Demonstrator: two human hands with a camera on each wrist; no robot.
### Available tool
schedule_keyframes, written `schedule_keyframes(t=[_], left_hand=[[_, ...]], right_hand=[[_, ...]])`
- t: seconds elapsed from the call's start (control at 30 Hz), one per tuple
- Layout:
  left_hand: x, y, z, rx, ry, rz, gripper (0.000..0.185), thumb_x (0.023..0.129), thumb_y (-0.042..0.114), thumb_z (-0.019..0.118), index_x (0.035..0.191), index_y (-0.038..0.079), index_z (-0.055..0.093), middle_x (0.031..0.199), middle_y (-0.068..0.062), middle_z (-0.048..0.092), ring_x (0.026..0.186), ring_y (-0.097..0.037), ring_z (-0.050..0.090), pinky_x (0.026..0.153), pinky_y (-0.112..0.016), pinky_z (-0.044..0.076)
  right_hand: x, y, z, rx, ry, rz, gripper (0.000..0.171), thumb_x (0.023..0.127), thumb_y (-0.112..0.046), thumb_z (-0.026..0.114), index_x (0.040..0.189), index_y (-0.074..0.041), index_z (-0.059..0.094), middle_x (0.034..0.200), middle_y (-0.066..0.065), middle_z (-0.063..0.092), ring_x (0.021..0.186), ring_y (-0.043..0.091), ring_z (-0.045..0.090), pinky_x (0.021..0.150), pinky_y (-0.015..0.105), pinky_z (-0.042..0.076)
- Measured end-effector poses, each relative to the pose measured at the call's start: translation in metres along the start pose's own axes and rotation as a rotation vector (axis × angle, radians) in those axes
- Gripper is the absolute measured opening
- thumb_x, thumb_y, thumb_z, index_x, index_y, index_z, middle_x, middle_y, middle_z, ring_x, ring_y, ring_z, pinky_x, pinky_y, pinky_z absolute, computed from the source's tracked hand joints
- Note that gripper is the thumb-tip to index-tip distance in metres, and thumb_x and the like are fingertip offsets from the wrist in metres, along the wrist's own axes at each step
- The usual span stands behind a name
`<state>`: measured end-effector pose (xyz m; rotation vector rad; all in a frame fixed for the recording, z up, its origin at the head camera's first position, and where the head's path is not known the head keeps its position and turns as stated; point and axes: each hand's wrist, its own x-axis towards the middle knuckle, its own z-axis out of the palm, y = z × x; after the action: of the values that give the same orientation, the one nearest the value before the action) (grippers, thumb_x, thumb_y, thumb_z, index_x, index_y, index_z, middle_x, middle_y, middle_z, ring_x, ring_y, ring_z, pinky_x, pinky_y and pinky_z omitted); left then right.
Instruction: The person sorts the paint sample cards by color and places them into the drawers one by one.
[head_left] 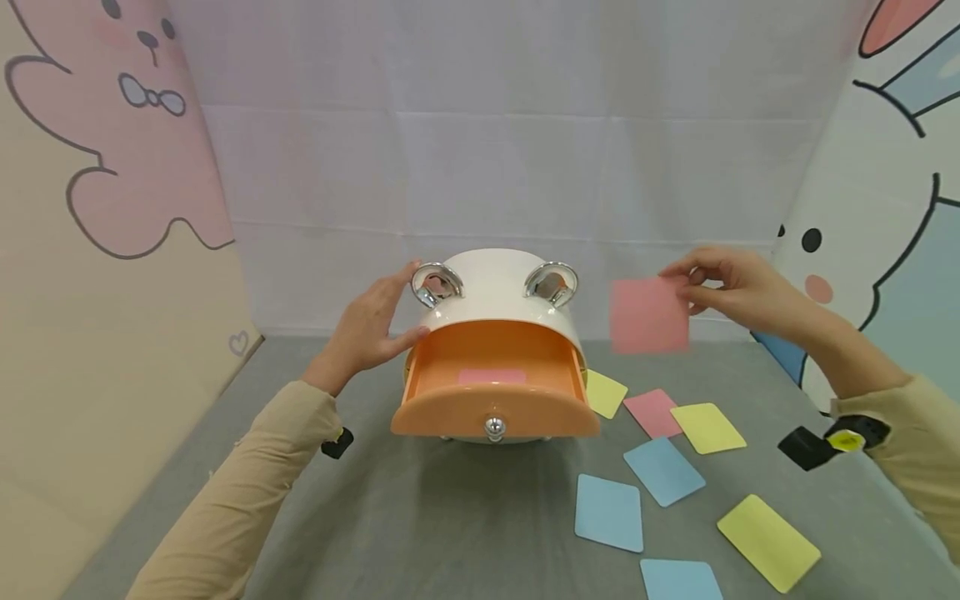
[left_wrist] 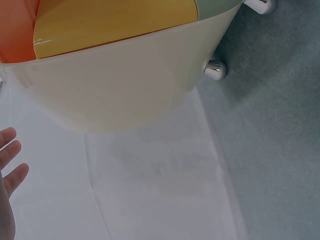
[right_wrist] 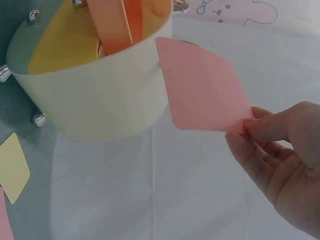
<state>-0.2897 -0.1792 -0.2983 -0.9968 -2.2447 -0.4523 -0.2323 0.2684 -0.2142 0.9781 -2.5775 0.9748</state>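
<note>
A white rounded box with two chrome ears stands mid-table. Its orange drawer is pulled out toward me, showing a chrome knob. Inside the drawer lies a pink card. My left hand is at the box's left side, fingers extended by the left ear and thumb near the drawer opening. In the left wrist view its fingers show at the edge. To the right of the box, my right hand pinches another pink card by one corner, held up above the table.
Several loose cards are scattered on the grey table right of the box: yellow, pink and blue. A white cloth hangs behind, with cartoon-printed panels at both sides.
</note>
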Motion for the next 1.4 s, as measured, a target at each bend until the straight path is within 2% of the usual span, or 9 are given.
schedule_keyframes(t=[0.3, 0.67, 1.07, 1.23, 1.4], left_hand=[[0.001, 0.0, 0.001, -0.005, -0.01, 0.003, 0.086, 0.084, 0.069, 0.031, 0.145, 0.01, 0.022, 0.135, -0.014, 0.043, 0.111, -0.033, 0.047, 0.083, -0.05, 0.044], [0.002, 0.001, 0.0, -0.013, -0.026, -0.008, 0.086, 0.083, 0.069, 0.031, 0.145, 0.01, 0.021, 0.137, -0.014, 0.041, 0.112, -0.033, 0.046, 0.086, -0.05, 0.042], [0.001, 0.001, 0.0, -0.011, -0.038, -0.012, 0.086, 0.083, 0.07, 0.03, 0.145, 0.01, 0.021, 0.136, -0.014, 0.042, 0.112, -0.033, 0.046, 0.087, -0.05, 0.042], [0.0, 0.001, -0.001, -0.009, -0.039, -0.012, 0.086, 0.083, 0.07, 0.03, 0.145, 0.01, 0.021, 0.135, -0.015, 0.042, 0.112, -0.033, 0.046, 0.087, -0.05, 0.042], [0.0, 0.001, -0.001, -0.008, -0.036, -0.015, 0.086, 0.083, 0.07, 0.031, 0.145, 0.011, 0.021, 0.135, -0.015, 0.043, 0.112, -0.033, 0.047, 0.087, -0.05, 0.042]], right_hand=[[0.017, -0.03, 0.015, -0.015, 0.007, -0.159, 0.028, 0.078, 0.014, 0.06, 0.104, 0.004, 0.063, 0.089, 0.005, 0.055, 0.073, 0.005, 0.057, 0.06, 0.018, 0.051], [0.032, -0.059, 0.038, -0.076, 0.028, -0.195, 0.026, 0.078, 0.012, 0.062, 0.101, 0.002, 0.065, 0.087, 0.004, 0.057, 0.074, 0.012, 0.058, 0.058, 0.019, 0.051], [0.043, -0.064, 0.069, -0.007, 0.0, -0.205, 0.024, 0.079, 0.013, 0.06, 0.099, 0.001, 0.066, 0.087, 0.007, 0.058, 0.073, 0.016, 0.058, 0.057, 0.021, 0.052], [0.041, -0.063, 0.084, -0.008, 0.004, -0.19, 0.024, 0.078, 0.013, 0.06, 0.098, 0.001, 0.066, 0.086, 0.006, 0.059, 0.073, 0.016, 0.058, 0.057, 0.022, 0.052], [0.035, -0.062, 0.096, -0.02, 0.007, -0.183, 0.024, 0.078, 0.012, 0.06, 0.097, 0.0, 0.067, 0.086, 0.006, 0.059, 0.074, 0.015, 0.056, 0.061, 0.024, 0.05]])
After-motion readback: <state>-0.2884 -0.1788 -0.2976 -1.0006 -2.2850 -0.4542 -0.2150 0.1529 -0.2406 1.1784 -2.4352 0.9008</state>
